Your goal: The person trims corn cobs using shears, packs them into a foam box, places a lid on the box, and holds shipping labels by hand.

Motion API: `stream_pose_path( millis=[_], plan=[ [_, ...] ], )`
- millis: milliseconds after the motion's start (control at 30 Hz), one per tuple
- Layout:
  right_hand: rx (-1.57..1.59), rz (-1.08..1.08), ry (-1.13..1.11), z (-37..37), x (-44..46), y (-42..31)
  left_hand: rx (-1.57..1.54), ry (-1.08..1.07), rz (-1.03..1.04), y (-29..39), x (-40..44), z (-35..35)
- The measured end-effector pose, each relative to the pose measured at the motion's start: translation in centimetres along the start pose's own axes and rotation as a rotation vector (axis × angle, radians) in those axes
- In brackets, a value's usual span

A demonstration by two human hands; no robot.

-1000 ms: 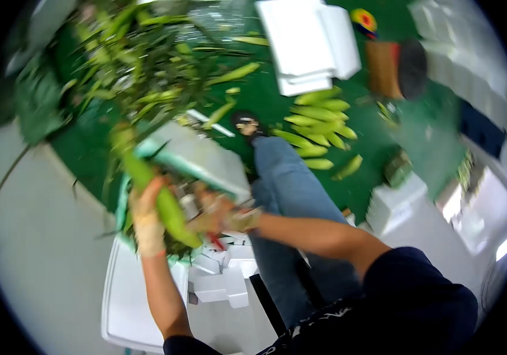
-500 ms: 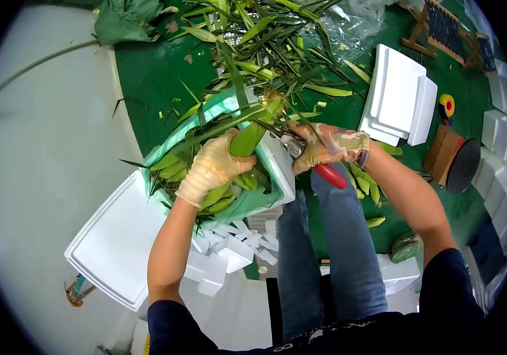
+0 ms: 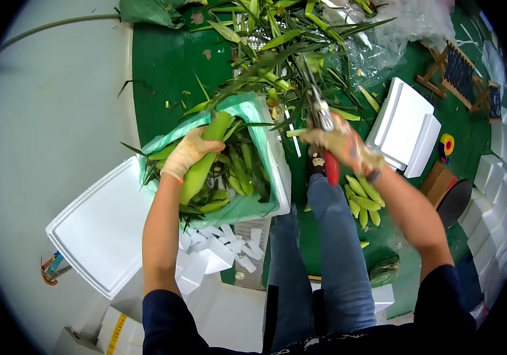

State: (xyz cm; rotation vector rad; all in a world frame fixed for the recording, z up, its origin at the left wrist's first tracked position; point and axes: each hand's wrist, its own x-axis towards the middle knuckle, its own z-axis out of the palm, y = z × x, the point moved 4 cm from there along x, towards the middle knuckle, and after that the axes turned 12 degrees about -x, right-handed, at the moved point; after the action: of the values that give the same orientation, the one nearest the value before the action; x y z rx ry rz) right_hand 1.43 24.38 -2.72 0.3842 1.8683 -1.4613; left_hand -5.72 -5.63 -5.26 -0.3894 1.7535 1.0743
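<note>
My left hand (image 3: pixel 187 155), in a pale glove, is wrapped round a green ear of corn (image 3: pixel 201 174) in its husk. That ear is tilted over a white foam box (image 3: pixel 284 183) lined with a green plastic bag (image 3: pixel 257 121); more unhusked corn (image 3: pixel 238 168) and long leaves lie inside. To the right of the box, my right hand (image 3: pixel 345 144), in a camouflage-patterned glove, grips red-handled pruning shears (image 3: pixel 322 115). Their blades point away from me towards the leaf pile and are smeared by motion.
Cut leaves and husks (image 3: pixel 277 41) are heaped beyond the box on the green floor (image 3: pixel 170 65). Trimmed corn ears (image 3: pixel 363 200) lie by my right leg. White foam lids (image 3: pixel 404 121) stand at right, another lid (image 3: pixel 102 228) lies left. Yellow-and-red tape (image 3: pixel 446 144) sits far right.
My left hand has brought the corn left and back over the box, and its leafy top is gone. My right hand has moved right with the shears, now pointing away from me.
</note>
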Motion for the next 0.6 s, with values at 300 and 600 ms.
stream_pose_path(
  millis=[300,600],
  plan=[
    [0.149,-0.014,-0.792,5.8,-2.3,0.2,-1.108,-0.634,0.014,-1.4,-5.4,6.1],
    [0.339,-0.037,-0.454,8.5,-1.2,3.1,-1.589,-0.76,-0.169,-6.1,-7.1,11.2]
  ],
)
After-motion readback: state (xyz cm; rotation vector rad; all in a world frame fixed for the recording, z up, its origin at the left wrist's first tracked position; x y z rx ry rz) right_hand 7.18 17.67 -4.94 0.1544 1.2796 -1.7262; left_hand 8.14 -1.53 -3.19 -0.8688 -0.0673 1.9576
